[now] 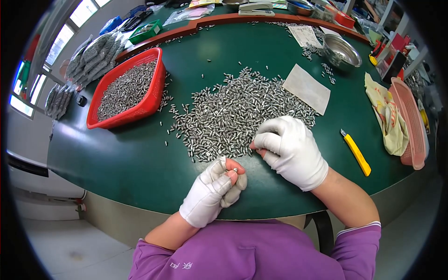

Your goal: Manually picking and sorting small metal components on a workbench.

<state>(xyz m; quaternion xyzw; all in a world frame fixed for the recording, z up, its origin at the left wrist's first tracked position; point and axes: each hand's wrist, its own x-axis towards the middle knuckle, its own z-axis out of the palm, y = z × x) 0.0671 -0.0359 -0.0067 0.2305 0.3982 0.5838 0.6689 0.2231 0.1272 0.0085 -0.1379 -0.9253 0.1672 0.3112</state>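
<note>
A wide heap of small silver metal parts (228, 112), short and roughly cylindrical, is spread over the green tabletop. My left hand (214, 186), in a white glove with bare thumb and index fingertips, pinches one small metal part (235, 170) just in front of the heap's near edge. Also gloved in white, my right hand (290, 151) rests at the heap's near right side, its fingers curled and bare fingertips together. Whatever those fingertips may hold is hidden under the hand.
A red plastic basket (156, 88) full of the same parts stands at the left. Right of the heap lie a sheet of paper (308, 88) and a yellow utility knife (357, 154). A steel bowl (347, 58), a pale cloth (389, 116) and a pink basket (413, 135) stand farther right.
</note>
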